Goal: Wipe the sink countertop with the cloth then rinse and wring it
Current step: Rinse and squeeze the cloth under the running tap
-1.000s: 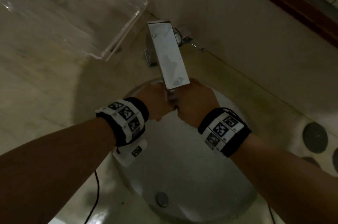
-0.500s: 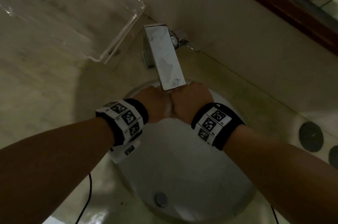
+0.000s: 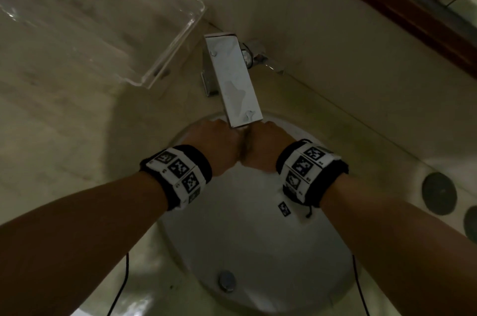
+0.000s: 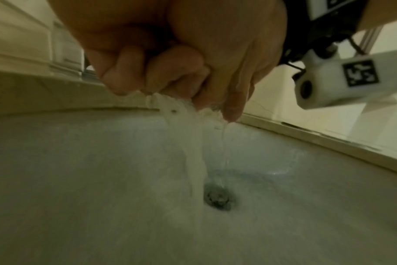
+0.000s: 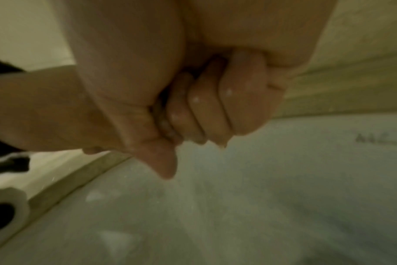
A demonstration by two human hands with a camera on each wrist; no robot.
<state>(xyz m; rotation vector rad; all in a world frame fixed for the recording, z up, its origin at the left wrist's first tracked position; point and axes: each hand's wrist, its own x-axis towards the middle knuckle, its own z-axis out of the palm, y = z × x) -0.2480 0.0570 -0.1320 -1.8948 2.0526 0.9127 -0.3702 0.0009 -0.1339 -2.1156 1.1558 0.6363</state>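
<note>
Wringing step: left hand [image 3: 215,145] and right hand [image 3: 265,146], fisted grips clamped on cloth [image 4: 181,105], water draining below grip; next needs harder counter-twist.

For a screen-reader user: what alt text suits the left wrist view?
Two fists, left hand and right hand, squeeze a pale cloth; water streams toward the drain of a white sink basin.

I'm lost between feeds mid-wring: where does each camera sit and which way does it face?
Head: above, facing down at faucet, sink basin; both forearms, left hand, right hand show.
Left wrist: under the left hand, facing the drain; curled fingers squeezing cloth.
Right wrist: under the right hand; clenched fingers, basin wall.
Shared: head and left wrist both show the drain.
</note>
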